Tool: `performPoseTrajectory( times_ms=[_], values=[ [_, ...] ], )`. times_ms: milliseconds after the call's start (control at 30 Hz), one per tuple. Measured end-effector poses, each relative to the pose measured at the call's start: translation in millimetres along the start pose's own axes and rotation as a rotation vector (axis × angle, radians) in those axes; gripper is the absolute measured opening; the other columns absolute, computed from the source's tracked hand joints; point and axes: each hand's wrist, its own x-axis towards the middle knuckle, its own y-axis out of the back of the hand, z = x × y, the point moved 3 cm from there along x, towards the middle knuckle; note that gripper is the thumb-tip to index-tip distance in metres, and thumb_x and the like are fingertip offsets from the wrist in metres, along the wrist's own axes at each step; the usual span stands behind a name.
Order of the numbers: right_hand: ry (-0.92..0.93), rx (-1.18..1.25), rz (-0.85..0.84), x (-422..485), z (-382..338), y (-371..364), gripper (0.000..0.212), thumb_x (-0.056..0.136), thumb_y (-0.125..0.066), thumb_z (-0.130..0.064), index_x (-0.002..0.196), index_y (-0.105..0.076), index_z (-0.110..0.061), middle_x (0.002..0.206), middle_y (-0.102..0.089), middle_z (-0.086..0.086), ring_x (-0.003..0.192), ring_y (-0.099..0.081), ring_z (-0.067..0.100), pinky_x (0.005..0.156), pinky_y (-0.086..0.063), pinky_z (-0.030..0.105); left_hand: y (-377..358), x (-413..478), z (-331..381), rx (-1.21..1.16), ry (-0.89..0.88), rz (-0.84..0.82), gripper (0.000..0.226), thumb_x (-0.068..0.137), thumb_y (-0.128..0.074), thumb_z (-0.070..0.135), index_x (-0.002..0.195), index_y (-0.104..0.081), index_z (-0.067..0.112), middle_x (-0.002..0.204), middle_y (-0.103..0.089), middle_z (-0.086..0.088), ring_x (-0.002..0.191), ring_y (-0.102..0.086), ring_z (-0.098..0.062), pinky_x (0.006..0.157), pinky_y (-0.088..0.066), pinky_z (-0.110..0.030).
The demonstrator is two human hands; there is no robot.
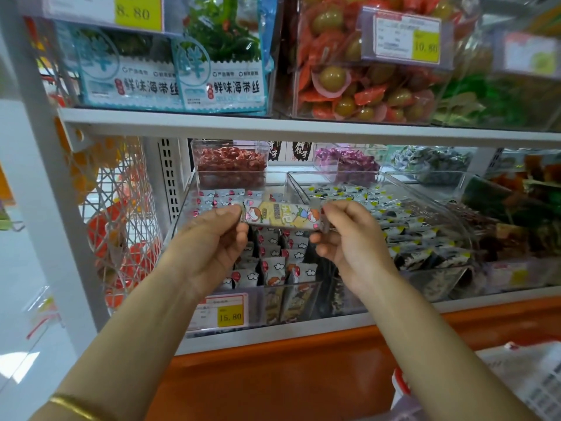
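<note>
Both hands hold one packet [280, 214] in the air above the bin [182, 208], a clear tub on the shelf [273, 338] filled with rows of similar packets. The left hand [212, 238] pinches the packet's left end between thumb and curled fingers. The right hand [349, 238] pinches the right end the same way. Neither hand touches the bin or its stock.

Gripping only the ends leaves the printed face bare and stretched flat, probably so the packet can be read or checked, or squared up with the rows under it.

The packet's long axis runs left to right across the bin, close to level, with the right end a little lower. Its cartoon face is turned up and toward the person, and its ends point at the bin's two side walls. The packets inside the bin stand on edge, so this one lies crosswise above them. A yellow price tag [226, 311] sits on the bin's front wall, below the left hand.
</note>
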Motion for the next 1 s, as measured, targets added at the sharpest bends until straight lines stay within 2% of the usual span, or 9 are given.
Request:
performPoseTrajectory(
  times_ms=[100,233,333,467,533,600,733,867,1000],
  values=[
    [0.046,-0.012,-0.01,0.8,-0.3,2.6,0.011,0.095,-0.051,-0.015,0.087,-0.058,-0.011,0.062,-0.065,-0.004,0.056,-0.061,0.014,0.045,-0.05,0.024,-0.7,-0.3,3.5,0.167,-0.085,-0.056,0.014,0.09,-0.054,0.006,0.077,-0.059,0.009,0.064,-0.058,-0.003,0.053,-0.057,-0.009,0.05,-0.051,-0.017],
    [0.172,-0.181,-0.034,2.7,1.1,4.2,0.007,0.091,-0.056,-0.006,0.086,-0.059,-0.009,0.095,-0.06,0.016,0.074,-0.065,0.018,0.063,-0.057,0.028,-0.2,-0.3,5.0,0.288,-0.117,-0.077,0.003,0.087,-0.059,0.008,0.086,-0.061,0.006,0.083,-0.065,-0.008,0.067,-0.062,-0.013,0.057,-0.054,-0.019],
    [0.206,-0.21,-0.092,2.7,2.2,1.2,0.018,0.091,-0.054,-0.002,0.095,-0.067,-0.013,0.103,-0.065,0.01,0.084,-0.068,0.017,0.069,-0.058,0.028,1.3,1.0,4.4,0.469,-0.227,-0.026,0.004,0.085,-0.062,0.011,0.087,-0.061,0.008,0.085,-0.063,-0.006,0.067,-0.063,-0.011,0.061,-0.054,-0.018],
    [0.296,-0.378,-0.085,2.3,2.1,2.5,0.011,0.085,-0.066,-0.018,0.088,-0.073,-0.025,0.091,-0.072,-0.006,0.092,-0.067,0.017,0.083,-0.055,0.041,1.0,1.4,4.0,0.612,-0.285,-0.039,0.02,0.088,-0.061,0.014,0.108,-0.064,0.017,0.094,-0.063,-0.004,0.068,-0.067,-0.005,0.068,-0.055,-0.019],
    [0.306,-0.396,-0.056,1.9,1.2,3.7,0.015,0.084,-0.067,-0.018,0.074,-0.072,-0.028,0.079,-0.071,-0.007,0.085,-0.068,0.018,0.077,-0.057,0.042,-0.6,-0.3,4.1,0.661,-0.297,-0.072,0.023,0.088,-0.06,0.014,0.11,-0.065,0.019,0.1,-0.063,-0.001,0.074,-0.068,-0.005,0.071,-0.055,-0.018],
    [0.316,-0.394,-0.021,2.1,-0.1,4.9,0.019,0.086,-0.065,-0.015,0.067,-0.069,-0.017,0.071,-0.068,0.001,0.077,-0.067,0.026,0.065,-0.059,0.04,-3.0,-3.0,4.3,0.716,-0.306,-0.099,0.023,0.088,-0.062,0.014,0.11,-0.066,0.02,0.103,-0.066,0.001,0.079,-0.069,-0.009,0.074,-0.056,-0.02],
    [0.397,-0.518,0.024,1.7,-3.3,5.2,0.024,0.088,-0.062,-0.019,0.072,-0.065,0.0,0.074,-0.064,0.021,0.075,-0.064,0.036,0.068,-0.053,0.057,-8.7,-7.5,3.9,0.739,-0.299,-0.101,0.015,0.085,-0.064,0.014,0.098,-0.068,0.022,0.094,-0.067,0.0,0.072,-0.068,-0.009,0.07,-0.057,-0.02],
    [0.511,-0.635,0.042,-5.4,-7.4,0.6,0.023,0.088,-0.062,-0.018,0.065,-0.061,-0.013,0.058,-0.055,-0.004,0.055,-0.051,0.001,0.056,-0.042,0.016,-11.7,-9.3,1.6,0.757,-0.303,-0.047,0.004,0.084,-0.066,0.018,0.088,-0.064,0.018,0.085,-0.062,0.001,0.064,-0.064,-0.007,0.067,-0.059,-0.029],
    [0.57,-0.664,-0.002,-9.7,-7.8,-5.3,0.018,0.089,-0.061,-0.016,0.071,-0.062,-0.013,0.059,-0.052,-0.012,0.058,-0.051,-0.003,0.055,-0.036,0.009,-9.9,-8.1,5.0,0.786,-0.335,0.013,0.012,0.082,-0.067,0.023,0.078,-0.063,0.012,0.08,-0.065,-0.006,0.072,-0.063,-0.018,0.07,-0.058,-0.036]
  ],
)
